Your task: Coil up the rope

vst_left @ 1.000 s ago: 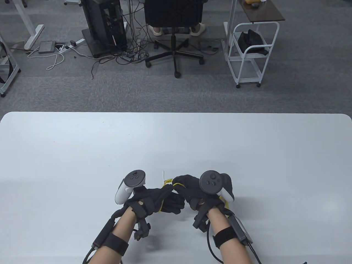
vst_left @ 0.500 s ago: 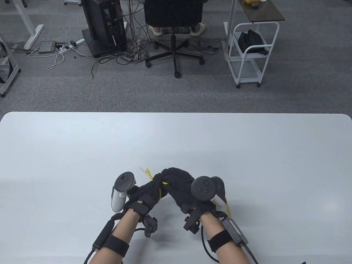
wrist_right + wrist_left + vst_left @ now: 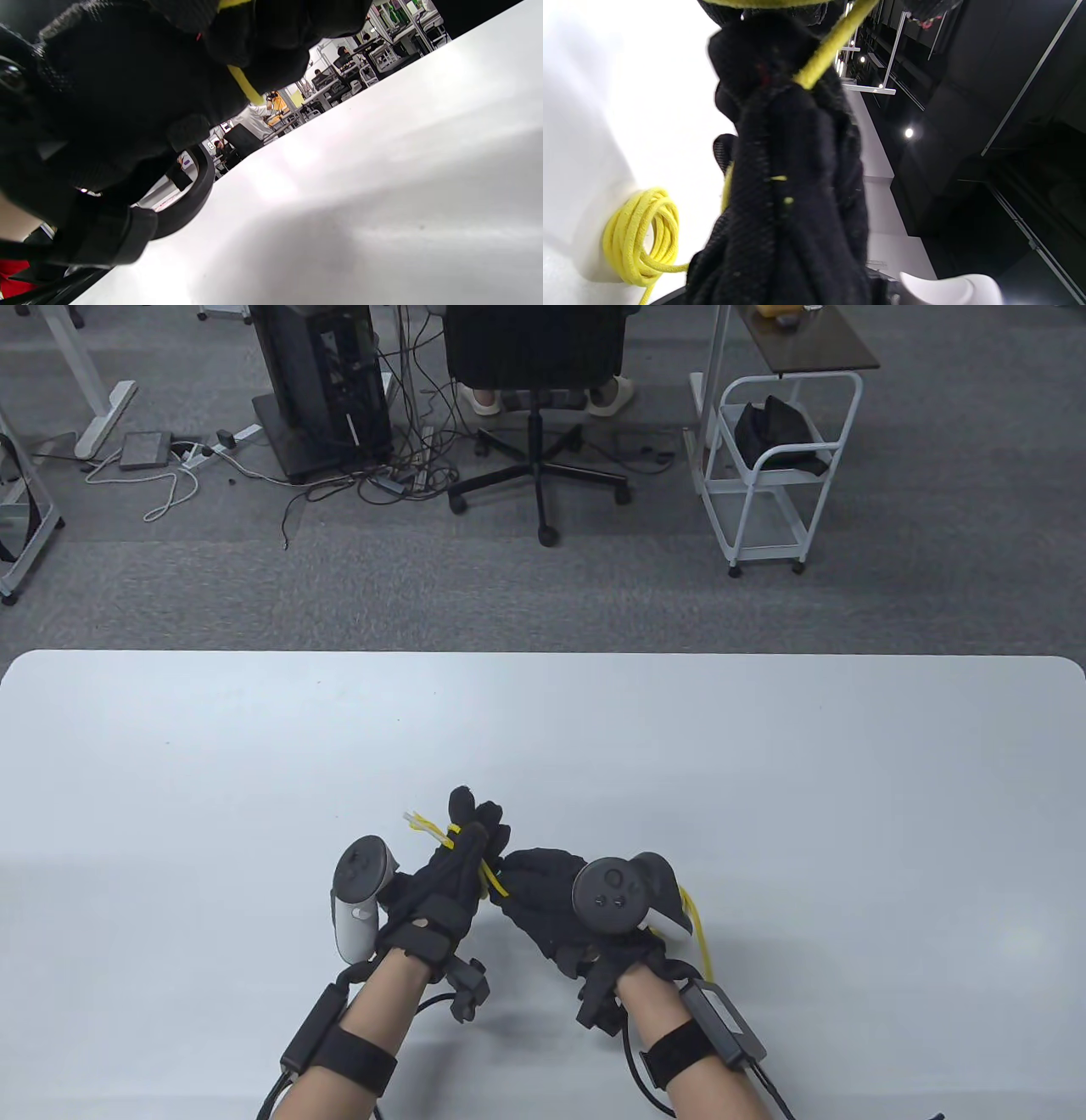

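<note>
Winding the yellow rope (image 3: 488, 875) between the two gloved hands, near the front edge of the white counter (image 3: 764, 780). Compared with half a second ago, left hand (image 3: 445, 882) now raised and stretched, fingers (image 3: 472, 814) pointing away from the body instead of curled against the right one. Frayed rope end (image 3: 417, 821) carried up and to the left with it, sticking out just beside these fingers. Left grip: pinching the rope near that end, as seen in the table view; in the left wrist view a strand running up along the black glove (image 3: 797, 203).

Right hand (image 3: 551, 899) moved a little toward the left and lower, closed around the rope; in the right wrist view a short yellow piece (image 3: 245, 84) coming out between the closed fingers. Loops hanging from under the right hand on its outer side in the table view (image 3: 697, 929), and appearing as a small bundle of turns (image 3: 642, 237) in the left wrist view, close to the counter; touching it or not, cannot tell.

Meaning for the task, as a judgement: most of the rope already gathered, only the tail left free. Probably next: wrapping or tucking this tail around the bundle, keeping the right hold firm so the turns do not spring open.
</note>
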### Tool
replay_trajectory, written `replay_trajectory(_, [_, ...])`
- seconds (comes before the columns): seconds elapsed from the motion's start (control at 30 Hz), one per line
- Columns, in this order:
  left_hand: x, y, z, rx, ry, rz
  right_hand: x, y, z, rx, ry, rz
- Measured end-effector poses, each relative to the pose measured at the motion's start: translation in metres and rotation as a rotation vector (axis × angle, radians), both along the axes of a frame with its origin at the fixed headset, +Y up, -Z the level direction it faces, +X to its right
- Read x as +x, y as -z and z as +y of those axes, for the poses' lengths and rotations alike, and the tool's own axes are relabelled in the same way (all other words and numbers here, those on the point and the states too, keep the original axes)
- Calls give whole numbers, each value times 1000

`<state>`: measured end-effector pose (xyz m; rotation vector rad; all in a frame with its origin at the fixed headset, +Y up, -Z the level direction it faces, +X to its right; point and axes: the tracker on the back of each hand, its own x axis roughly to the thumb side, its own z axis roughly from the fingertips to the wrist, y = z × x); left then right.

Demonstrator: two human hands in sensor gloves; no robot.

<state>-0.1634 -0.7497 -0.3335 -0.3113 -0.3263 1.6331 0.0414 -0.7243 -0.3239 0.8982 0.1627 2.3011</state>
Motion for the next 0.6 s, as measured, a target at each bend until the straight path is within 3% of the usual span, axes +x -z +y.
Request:
replay_trajectory(0.4, [15,-4,6,26,-265,-118,5,8,-16,-98,-56,-5])
replay_trajectory(0.6, [15,-3,5,28,-266,-152,6,9,-20,-110,-55,-10])
